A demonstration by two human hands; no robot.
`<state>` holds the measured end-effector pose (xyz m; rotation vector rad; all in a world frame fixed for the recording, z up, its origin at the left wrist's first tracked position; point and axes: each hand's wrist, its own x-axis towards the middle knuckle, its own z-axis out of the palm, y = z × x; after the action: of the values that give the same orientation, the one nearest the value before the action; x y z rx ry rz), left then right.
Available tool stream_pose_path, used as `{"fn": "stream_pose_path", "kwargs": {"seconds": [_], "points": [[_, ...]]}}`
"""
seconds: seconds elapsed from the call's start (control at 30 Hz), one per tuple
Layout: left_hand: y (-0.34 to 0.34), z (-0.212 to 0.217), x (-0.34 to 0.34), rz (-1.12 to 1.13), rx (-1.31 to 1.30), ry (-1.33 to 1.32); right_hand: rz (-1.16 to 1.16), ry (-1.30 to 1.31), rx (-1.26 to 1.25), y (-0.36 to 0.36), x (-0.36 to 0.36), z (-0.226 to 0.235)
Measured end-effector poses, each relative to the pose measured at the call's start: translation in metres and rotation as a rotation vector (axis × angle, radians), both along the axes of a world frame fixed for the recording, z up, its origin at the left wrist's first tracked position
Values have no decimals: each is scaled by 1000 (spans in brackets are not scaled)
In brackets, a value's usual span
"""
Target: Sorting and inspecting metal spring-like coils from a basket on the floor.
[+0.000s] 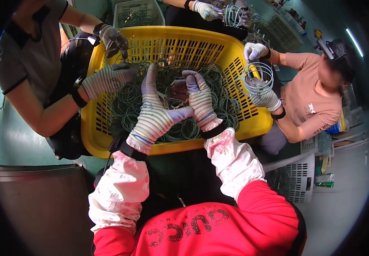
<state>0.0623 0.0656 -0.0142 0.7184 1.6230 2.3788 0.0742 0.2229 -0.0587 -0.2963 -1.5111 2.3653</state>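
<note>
Both my hands wear striped, pale knitted gloves and are raised over a big yellow plastic basket [176,150]. Inside it lies a tangled heap of thin grey-green wire rings [129,109]. My left hand [157,111] is open, its fingers stretched up and its thumb pointing right. Beside its palm a small metallic piece [164,99] shows, too small to name. My right hand [200,101] faces it with loosely bent fingers set apart; nothing shows clearly in its grip. A gap separates the two hands.
At the left, a co-worker's gloved hands [108,81] reach into the basket. On the right, another person [316,89] holds a bundle of wire rings [258,79]. A third person's gloved hand [207,10] is beyond the basket. White crates [299,175] stand at the lower right.
</note>
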Motion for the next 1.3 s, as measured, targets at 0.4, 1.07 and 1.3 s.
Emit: {"fn": "stream_pose_path", "kwargs": {"seconds": [0.4, 1.07, 1.3], "points": [[-1, -16, 4, 326, -226, 419, 71, -10, -406, -14, 4, 3], [-13, 0, 14, 278, -229, 518, 122, -177, -601, -13, 7, 4], [-13, 0, 11, 278, -199, 528, 135, -180, -602, -12, 5, 4]]}}
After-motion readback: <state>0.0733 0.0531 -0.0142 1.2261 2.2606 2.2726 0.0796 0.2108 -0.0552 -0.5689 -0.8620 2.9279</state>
